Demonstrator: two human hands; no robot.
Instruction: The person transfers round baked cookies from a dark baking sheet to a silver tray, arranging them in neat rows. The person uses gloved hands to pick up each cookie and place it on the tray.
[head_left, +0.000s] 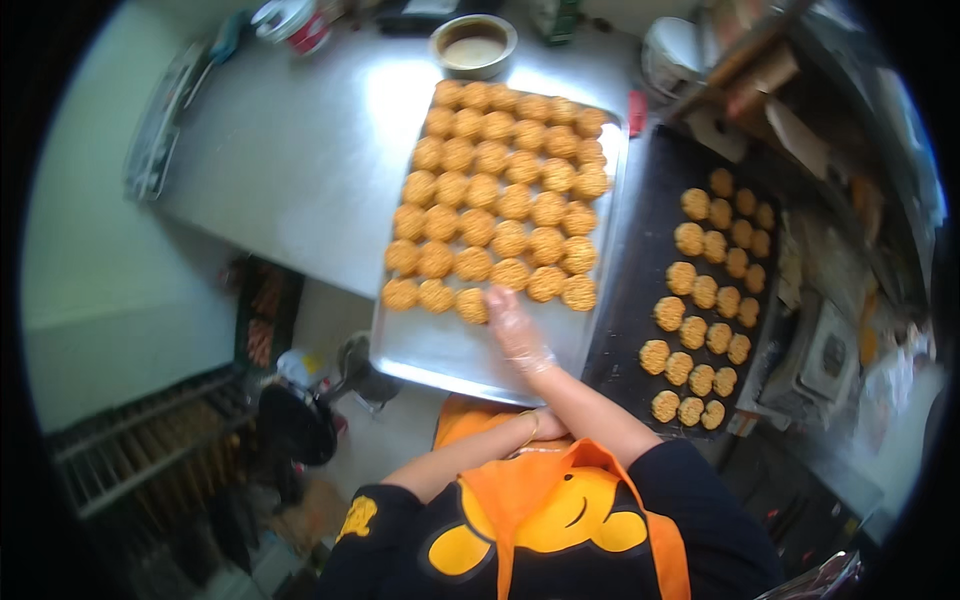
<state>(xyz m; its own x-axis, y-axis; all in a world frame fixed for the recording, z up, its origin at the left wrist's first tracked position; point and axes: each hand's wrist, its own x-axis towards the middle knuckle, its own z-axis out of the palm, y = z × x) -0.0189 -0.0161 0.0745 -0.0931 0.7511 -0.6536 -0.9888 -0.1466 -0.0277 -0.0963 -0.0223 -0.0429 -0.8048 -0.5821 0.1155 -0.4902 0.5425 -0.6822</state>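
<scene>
A metal baking tray (442, 352) holds rows of round golden-brown pastries (481, 192) with ridged tops. My right hand (517, 334), in a clear plastic glove, reaches over the tray's near part. Its fingertips lie against one pastry (472, 306) in the nearest row; whether they grip it or anything beneath the palm is hidden. My left hand (552, 424) is at the tray's near edge, crossed under my right forearm. Most of its fingers are out of sight, so its hold is unclear.
On the right, a dark baking tray (622, 337) carries smaller pastries (694, 332) in rows. A metal bowl (474, 46) of pale contents stands beyond the tray on the steel table (277, 165). A white tub (671, 52) and red-and-white container (294, 24) stand farther back.
</scene>
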